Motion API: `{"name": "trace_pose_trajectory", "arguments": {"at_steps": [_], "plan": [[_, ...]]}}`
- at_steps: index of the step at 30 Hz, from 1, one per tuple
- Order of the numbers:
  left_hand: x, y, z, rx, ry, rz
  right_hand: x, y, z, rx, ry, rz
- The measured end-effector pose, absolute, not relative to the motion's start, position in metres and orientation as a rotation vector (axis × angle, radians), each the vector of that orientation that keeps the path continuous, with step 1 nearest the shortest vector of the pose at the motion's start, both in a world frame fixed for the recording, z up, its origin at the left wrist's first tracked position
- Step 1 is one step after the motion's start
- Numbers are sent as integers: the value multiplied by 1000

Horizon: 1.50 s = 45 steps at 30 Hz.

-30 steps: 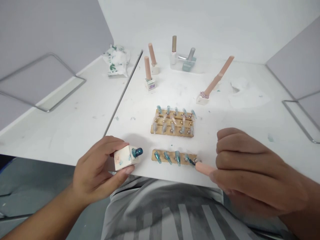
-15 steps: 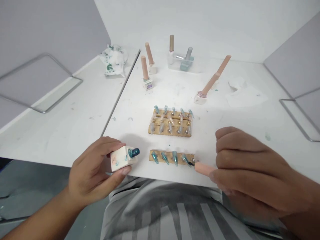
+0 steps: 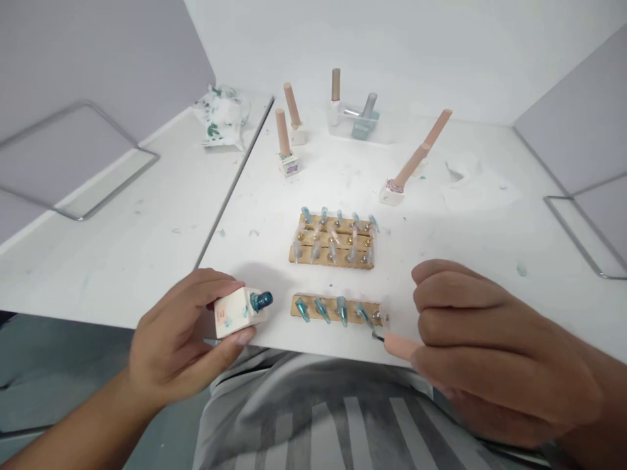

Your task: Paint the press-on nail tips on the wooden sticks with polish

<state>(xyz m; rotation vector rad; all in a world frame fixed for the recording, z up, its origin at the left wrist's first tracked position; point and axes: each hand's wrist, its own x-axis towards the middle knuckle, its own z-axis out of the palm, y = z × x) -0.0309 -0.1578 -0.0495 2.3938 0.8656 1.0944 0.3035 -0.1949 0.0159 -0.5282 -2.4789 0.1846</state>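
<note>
My left hand (image 3: 183, 346) grips a white, square nail polish bottle (image 3: 240, 312), tilted to the right, its uncapped neck smeared with glittery teal. Between the fingers of my right hand (image 3: 490, 339) is a nail polish brush (image 3: 399, 345) by its peach cap handle. Its dark bristles are at the tip of a teal false nail (image 3: 363, 314); I cannot tell whether they touch. That nail stands on a brown strip (image 3: 312, 313) near the table's front edge. Three more teal nails sit to its left, and a clear nail (image 3: 385, 320) is at the strip's right end.
Behind the strip, further brown strips (image 3: 334, 252) carry several teal, pinkish and clear nails. Peach-capped bottles stand at back left (image 3: 289, 163) and right (image 3: 393, 190). A clear tray (image 3: 386, 132) holds bottles. Stained tissue (image 3: 225, 117) lies left, white tissue (image 3: 484, 186) right.
My right hand has moved slightly left and down, and the brush tip has gone from the middle of the fourth nail to its lower end. My left hand still holds the bottle.
</note>
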Motion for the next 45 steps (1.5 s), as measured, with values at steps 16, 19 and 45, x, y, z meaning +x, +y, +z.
{"name": "trace_pose_trajectory", "arguments": {"at_steps": [16,19,45], "plan": [[-27,-159,-50,2368,842,1147,304,-186,15,-577,-2233,204],[-25,-158,-49,2396,800,1187,303,-179,13,-542,-2207,247],[36,-75,34,2071,389,1158,311,-162,-23,-850,-1588,617]]}}
